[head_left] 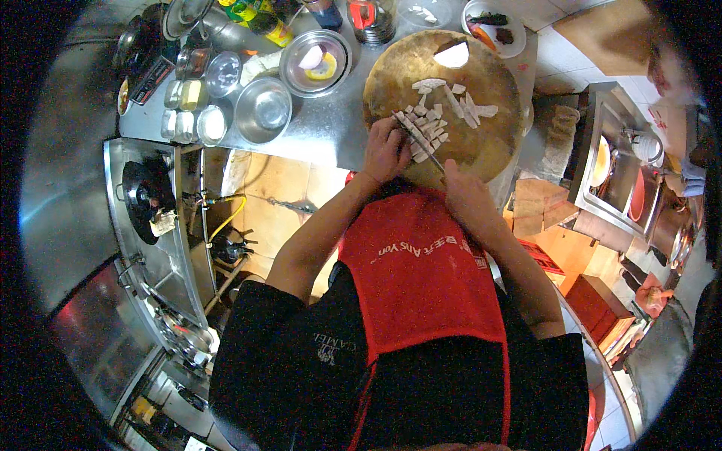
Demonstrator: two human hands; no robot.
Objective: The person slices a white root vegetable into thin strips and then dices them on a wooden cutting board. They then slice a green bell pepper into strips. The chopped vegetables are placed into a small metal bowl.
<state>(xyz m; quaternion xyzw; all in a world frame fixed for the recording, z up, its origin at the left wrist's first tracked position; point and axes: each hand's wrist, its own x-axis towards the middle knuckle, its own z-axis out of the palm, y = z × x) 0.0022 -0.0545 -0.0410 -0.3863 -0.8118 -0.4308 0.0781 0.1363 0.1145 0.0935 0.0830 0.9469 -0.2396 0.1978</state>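
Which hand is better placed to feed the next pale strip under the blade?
Left. The left hand rests on the pale cut strips on the round wooden chopping board, while the right hand grips the knife.

Knife handle: hidden inside the right hand [468,194].
Piece under the left hand [385,150]: mostly covered by its fingers.
Knife [423,143] blade: too thin to make out clearly.
Jar [374,16] at top: cut off by the rim.
Near edge of the chopping board [451,90]: hidden behind both hands.
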